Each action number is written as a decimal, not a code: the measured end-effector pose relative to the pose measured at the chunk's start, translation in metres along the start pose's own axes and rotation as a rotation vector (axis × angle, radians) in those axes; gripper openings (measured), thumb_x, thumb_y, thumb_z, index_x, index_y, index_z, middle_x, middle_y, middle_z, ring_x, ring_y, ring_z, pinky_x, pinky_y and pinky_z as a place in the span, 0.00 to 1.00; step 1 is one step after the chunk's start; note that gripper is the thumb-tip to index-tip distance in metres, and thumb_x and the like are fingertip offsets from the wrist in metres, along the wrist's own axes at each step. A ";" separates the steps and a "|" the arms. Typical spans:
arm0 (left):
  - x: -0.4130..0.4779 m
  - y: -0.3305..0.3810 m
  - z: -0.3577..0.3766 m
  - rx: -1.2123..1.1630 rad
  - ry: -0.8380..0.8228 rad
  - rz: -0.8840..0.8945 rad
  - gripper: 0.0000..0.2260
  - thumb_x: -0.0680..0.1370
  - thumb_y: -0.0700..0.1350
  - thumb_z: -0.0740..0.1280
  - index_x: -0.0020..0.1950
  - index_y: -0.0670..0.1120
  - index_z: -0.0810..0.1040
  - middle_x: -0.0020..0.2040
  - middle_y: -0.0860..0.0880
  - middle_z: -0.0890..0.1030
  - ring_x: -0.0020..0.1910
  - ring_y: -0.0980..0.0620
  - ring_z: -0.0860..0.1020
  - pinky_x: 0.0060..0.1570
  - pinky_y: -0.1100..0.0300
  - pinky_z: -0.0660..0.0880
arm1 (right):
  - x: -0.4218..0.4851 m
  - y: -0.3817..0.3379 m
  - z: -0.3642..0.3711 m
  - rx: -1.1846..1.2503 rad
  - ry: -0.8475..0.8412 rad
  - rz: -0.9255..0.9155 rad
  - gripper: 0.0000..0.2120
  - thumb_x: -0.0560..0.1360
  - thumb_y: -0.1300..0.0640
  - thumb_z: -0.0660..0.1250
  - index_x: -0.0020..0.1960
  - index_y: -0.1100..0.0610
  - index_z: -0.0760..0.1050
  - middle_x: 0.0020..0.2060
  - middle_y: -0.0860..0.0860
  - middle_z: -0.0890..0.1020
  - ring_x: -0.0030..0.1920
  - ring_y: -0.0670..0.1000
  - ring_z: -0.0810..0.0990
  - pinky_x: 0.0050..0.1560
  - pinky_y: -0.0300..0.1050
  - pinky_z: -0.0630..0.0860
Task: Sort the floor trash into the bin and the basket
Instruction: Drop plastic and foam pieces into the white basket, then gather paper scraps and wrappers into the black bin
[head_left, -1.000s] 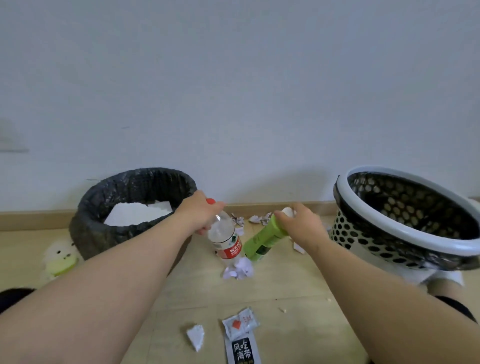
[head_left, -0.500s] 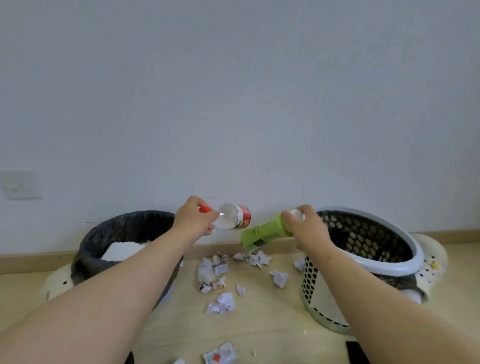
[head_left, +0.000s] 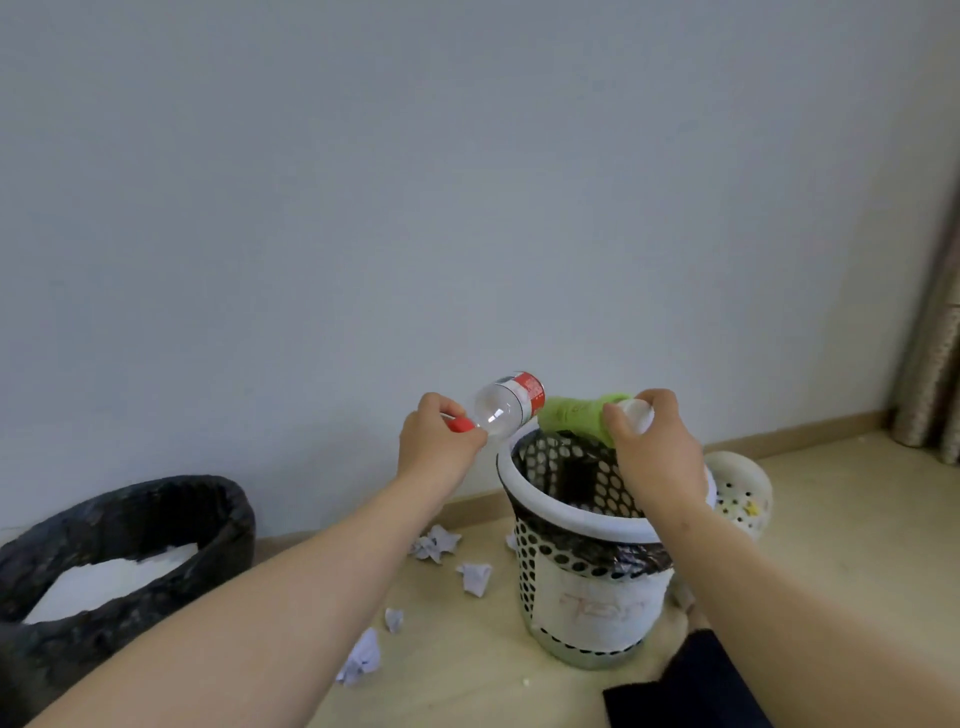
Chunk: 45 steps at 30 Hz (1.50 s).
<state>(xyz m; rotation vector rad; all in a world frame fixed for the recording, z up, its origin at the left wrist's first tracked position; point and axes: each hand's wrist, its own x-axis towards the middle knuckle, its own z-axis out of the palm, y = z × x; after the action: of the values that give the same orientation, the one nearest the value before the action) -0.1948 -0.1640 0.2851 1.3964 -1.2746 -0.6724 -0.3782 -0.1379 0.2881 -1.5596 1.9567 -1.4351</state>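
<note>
Since both seem light and slick, neck grips suit. Left hand pinches clear bottle; right hand clamps green bottle over basket rim.

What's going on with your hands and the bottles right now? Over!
Left hand grips clear bottle by red cap. Right hand holds green bottle above white basket. Basket mouth unblocked; paper scraps on floor.

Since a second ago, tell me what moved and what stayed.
Both hands lifted their bottles from floor level to the basket: left hand with the clear bottle by the rim, right hand with the green bottle over the opening. Grips, bin and paper scraps unchanged.
</note>
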 end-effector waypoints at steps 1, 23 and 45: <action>0.001 0.000 0.013 0.048 -0.021 0.028 0.13 0.71 0.40 0.69 0.39 0.54 0.67 0.48 0.46 0.76 0.45 0.44 0.80 0.51 0.50 0.79 | 0.006 0.009 -0.004 0.000 0.008 0.011 0.18 0.79 0.47 0.57 0.65 0.54 0.63 0.38 0.50 0.72 0.41 0.54 0.71 0.40 0.46 0.67; 0.060 -0.056 0.165 1.132 -0.597 0.242 0.12 0.77 0.38 0.63 0.60 0.46 0.76 0.55 0.46 0.78 0.52 0.47 0.77 0.53 0.56 0.74 | 0.082 0.113 0.048 -0.780 -0.490 0.026 0.17 0.77 0.57 0.59 0.66 0.49 0.68 0.53 0.50 0.79 0.52 0.53 0.78 0.57 0.48 0.72; 0.039 -0.023 0.106 0.209 -0.218 -0.005 0.16 0.78 0.38 0.58 0.66 0.48 0.68 0.52 0.50 0.75 0.44 0.54 0.73 0.42 0.64 0.68 | 0.030 0.057 0.044 -0.037 -0.219 0.057 0.07 0.78 0.59 0.57 0.50 0.51 0.72 0.35 0.46 0.76 0.36 0.47 0.74 0.38 0.41 0.74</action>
<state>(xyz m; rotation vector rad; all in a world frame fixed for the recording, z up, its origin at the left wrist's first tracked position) -0.2736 -0.2387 0.2454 1.5267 -1.5501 -0.7267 -0.3926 -0.1902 0.2322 -1.5885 1.8928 -1.1586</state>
